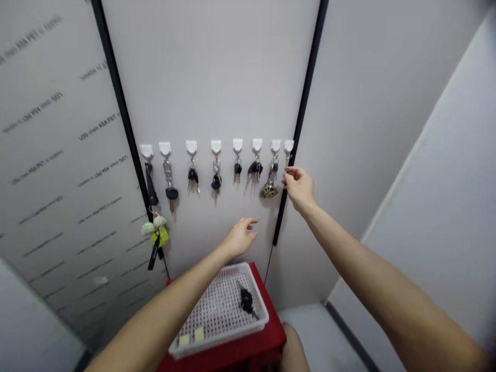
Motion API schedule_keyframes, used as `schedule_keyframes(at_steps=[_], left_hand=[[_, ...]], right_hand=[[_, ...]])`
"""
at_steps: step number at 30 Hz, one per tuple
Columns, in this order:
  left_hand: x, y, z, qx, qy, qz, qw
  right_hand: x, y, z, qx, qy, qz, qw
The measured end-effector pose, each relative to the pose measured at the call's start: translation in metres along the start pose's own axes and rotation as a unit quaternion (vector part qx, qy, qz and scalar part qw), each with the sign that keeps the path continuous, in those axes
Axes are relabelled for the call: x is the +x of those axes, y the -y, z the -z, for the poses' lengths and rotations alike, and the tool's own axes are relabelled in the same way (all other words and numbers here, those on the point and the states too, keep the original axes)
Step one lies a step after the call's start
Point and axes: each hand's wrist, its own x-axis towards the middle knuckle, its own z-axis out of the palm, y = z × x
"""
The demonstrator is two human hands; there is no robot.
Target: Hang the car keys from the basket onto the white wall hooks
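Right hand (300,188) at the last hook (289,146) by the panel's right edge

The right hand's thumb and fingers are drawn together just below that hook, beside a small metal piece (288,159) hanging from it; whether the grip pinches the piece cannot be told, as the fingers hide its lower part. The left hand (239,237) has its grip spread with nothing in it, above the far edge of a white basket (260,294).

Eight white hooks run in a row across the pale panel (213,77), between the black strips along its left and right edges. Keys hang from the others, with a yellow-green tag (160,236) low by the left edge and a round ornament (269,190) on the set nearest the right hand. In the basket, a dark key bunch (246,300) lies near the right edge and two yellow slips (184,340) near the front left corner. The basket sits on a red stand (274,323).
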Motion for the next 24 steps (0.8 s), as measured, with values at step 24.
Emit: schedule_keyframes(at_steps=[24], left_hand=[[-0.087,0.113,-0.055,0.22,0.134,0.036,0.966]], right_hand=[[-0.216,-0.068,-0.03,-0.388,0.5,0.203,0.747]])
